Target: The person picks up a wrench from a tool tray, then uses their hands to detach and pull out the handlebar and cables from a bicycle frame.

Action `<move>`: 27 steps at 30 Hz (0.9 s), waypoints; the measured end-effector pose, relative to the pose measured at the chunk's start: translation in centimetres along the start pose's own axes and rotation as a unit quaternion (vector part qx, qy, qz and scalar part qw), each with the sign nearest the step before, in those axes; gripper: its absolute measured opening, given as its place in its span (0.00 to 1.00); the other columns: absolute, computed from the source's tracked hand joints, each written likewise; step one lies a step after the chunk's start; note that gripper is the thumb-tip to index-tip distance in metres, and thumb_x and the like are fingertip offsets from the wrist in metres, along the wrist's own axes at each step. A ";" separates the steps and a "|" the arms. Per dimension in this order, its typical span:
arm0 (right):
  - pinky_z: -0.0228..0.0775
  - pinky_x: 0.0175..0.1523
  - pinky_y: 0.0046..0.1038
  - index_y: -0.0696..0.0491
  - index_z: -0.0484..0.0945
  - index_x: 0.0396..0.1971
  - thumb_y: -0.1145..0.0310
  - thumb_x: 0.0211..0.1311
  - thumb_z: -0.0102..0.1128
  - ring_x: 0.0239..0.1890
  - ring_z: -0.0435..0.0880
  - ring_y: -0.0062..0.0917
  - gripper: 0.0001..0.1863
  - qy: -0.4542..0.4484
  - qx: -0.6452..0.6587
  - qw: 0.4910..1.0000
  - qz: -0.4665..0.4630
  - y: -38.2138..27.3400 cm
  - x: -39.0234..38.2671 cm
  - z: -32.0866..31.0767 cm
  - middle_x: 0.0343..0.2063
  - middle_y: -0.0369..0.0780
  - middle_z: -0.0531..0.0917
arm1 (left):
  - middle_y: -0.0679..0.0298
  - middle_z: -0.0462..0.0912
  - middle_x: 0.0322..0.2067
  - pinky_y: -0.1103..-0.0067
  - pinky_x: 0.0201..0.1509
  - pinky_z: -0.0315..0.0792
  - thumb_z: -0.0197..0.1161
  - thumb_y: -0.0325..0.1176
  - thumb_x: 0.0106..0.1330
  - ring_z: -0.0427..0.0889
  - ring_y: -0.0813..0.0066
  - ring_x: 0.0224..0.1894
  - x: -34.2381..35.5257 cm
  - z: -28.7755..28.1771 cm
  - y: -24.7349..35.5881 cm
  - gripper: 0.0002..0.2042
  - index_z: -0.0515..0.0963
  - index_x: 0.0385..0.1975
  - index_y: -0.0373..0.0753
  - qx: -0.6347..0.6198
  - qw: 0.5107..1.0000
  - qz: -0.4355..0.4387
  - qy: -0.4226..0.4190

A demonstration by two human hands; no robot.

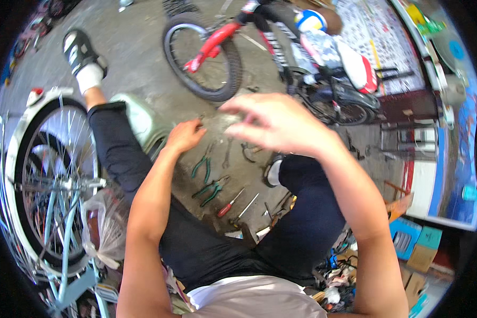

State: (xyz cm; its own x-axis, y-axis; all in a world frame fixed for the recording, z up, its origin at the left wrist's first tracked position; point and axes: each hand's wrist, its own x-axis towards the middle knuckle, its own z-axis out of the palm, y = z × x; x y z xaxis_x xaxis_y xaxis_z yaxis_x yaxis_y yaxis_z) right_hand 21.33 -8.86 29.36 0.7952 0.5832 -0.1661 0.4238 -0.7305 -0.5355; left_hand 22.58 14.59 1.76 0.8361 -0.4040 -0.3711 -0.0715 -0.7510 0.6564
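My left hand (184,137) hovers over the floor between my legs, fingers curled in; a small dark spot shows at its fingertips, but I cannot make out what it is. To its right, my right hand (273,121) is raised and blurred by motion, thumb and fingers apart with no held thing visible between them. Below the hands lie green-handled pliers (202,166) and a second green-handled pair (212,191). A wrench (228,152) rests beside them. Nearer to me are a red-handled screwdriver (229,204) and another slim screwdriver (247,206).
Ahead is a bicycle's front wheel (233,79) with a red fork (212,46). A pale green container (135,119) stands by my left leg. Far left, a light blue bicycle (63,244) has its wheel up. Boxes (424,249) are at the right.
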 end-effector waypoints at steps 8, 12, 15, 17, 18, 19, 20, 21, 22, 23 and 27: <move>0.79 0.52 0.46 0.54 0.80 0.47 0.53 0.64 0.70 0.47 0.89 0.43 0.22 -0.334 -0.171 0.927 0.018 -0.3 -4.5 6.1 0.41 0.47 0.87 | 0.48 0.89 0.47 0.57 0.57 0.78 0.63 0.49 0.69 0.86 0.44 0.52 0.2 5.4 -2.5 0.21 0.85 0.52 0.40 0.067 0.997 -0.021 -0.031; 0.76 0.56 0.48 0.53 0.83 0.42 0.52 0.60 0.73 0.46 0.88 0.40 0.20 -0.110 -0.037 0.987 -0.106 0.3 -5.5 9.0 0.40 0.44 0.87 | 0.48 0.89 0.46 0.57 0.57 0.78 0.63 0.49 0.70 0.86 0.44 0.52 -0.8 10.0 -6.1 0.21 0.84 0.53 0.41 0.151 0.975 -0.036 -0.159; 0.77 0.53 0.41 0.51 0.87 0.38 0.51 0.59 0.73 0.45 0.91 0.36 0.19 -0.066 -0.087 0.989 -0.103 1.0 -6.4 9.2 0.37 0.41 0.91 | 0.48 0.88 0.46 0.57 0.57 0.78 0.63 0.49 0.70 0.85 0.44 0.52 -2.8 13.8 -6.2 0.21 0.84 0.53 0.41 0.150 0.966 -0.057 -0.202; 0.76 0.53 0.40 0.49 0.88 0.38 0.51 0.59 0.73 0.45 0.91 0.35 0.17 -0.100 -0.102 0.987 -0.079 1.5 -7.2 8.5 0.36 0.39 0.91 | 0.48 0.88 0.47 0.57 0.57 0.78 0.63 0.49 0.70 0.85 0.44 0.52 -4.0 15.9 -5.7 0.21 0.84 0.53 0.40 0.138 0.969 -0.063 -0.196; 0.76 0.55 0.41 0.50 0.87 0.40 0.51 0.59 0.73 0.46 0.90 0.36 0.18 -0.119 -0.095 0.985 -0.078 1.7 -7.3 8.0 0.38 0.40 0.90 | 0.48 0.88 0.47 0.57 0.57 0.78 0.63 0.48 0.70 0.85 0.44 0.52 -5.2 16.5 -5.6 0.21 0.84 0.53 0.40 0.120 0.975 -0.069 -0.175; 0.75 0.56 0.42 0.50 0.86 0.41 0.51 0.59 0.73 0.47 0.89 0.37 0.19 -0.138 -0.087 0.984 -0.077 1.9 -7.5 7.5 0.39 0.41 0.89 | 0.47 0.88 0.47 0.57 0.57 0.78 0.63 0.48 0.70 0.85 0.44 0.53 -6.3 17.2 -5.5 0.21 0.84 0.53 0.40 0.107 0.979 -0.076 -0.154; 0.75 0.57 0.43 0.51 0.86 0.43 0.51 0.59 0.73 0.48 0.88 0.38 0.20 -0.157 -0.077 0.982 -0.070 2.1 -7.7 7.2 0.40 0.42 0.88 | 0.47 0.88 0.47 0.57 0.57 0.78 0.63 0.48 0.70 0.85 0.44 0.53 -7.1 17.9 -5.3 0.21 0.84 0.53 0.40 0.095 0.983 -0.078 -0.138; 0.74 0.57 0.43 0.51 0.86 0.43 0.51 0.59 0.73 0.49 0.88 0.38 0.20 -0.144 -0.075 0.985 -0.054 2.6 -8.4 6.9 0.40 0.42 0.88 | 0.47 0.88 0.47 0.57 0.57 0.78 0.63 0.48 0.70 0.85 0.44 0.53 -7.2 18.8 -4.8 0.21 0.84 0.53 0.40 0.084 0.986 -0.070 -0.129; 0.74 0.57 0.43 0.50 0.86 0.43 0.50 0.59 0.73 0.49 0.88 0.38 0.21 -0.131 -0.072 0.988 -0.038 3.1 -9.0 6.6 0.40 0.42 0.88 | 0.47 0.88 0.47 0.57 0.57 0.78 0.63 0.48 0.70 0.85 0.44 0.53 -7.3 19.5 -4.4 0.21 0.84 0.53 0.40 0.075 0.988 -0.062 -0.122; 0.74 0.57 0.42 0.50 0.86 0.43 0.50 0.58 0.73 0.49 0.88 0.38 0.21 -0.124 -0.075 0.989 -0.027 3.2 -9.2 6.5 0.40 0.42 0.88 | 0.47 0.88 0.47 0.57 0.57 0.78 0.63 0.48 0.70 0.85 0.44 0.53 -7.6 20.5 -4.0 0.21 0.84 0.53 0.40 0.058 0.991 -0.057 -0.111; 0.76 0.54 0.43 0.50 0.86 0.41 0.50 0.58 0.73 0.46 0.89 0.38 0.20 -0.101 -0.078 0.991 -0.035 4.1 -10.2 6.5 0.38 0.41 0.89 | 0.47 0.88 0.47 0.57 0.57 0.78 0.63 0.48 0.70 0.85 0.44 0.53 -8.0 21.4 -2.8 0.20 0.84 0.52 0.39 0.036 0.995 -0.055 -0.075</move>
State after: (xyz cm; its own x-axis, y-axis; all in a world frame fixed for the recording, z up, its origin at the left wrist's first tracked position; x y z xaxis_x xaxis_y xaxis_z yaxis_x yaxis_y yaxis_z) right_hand 12.13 -15.48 23.46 0.6651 0.6816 -0.3049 0.5486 -0.7231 -0.4198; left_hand 4.42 8.79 -11.14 0.7513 -0.3863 -0.5351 -0.0270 -0.8281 0.5599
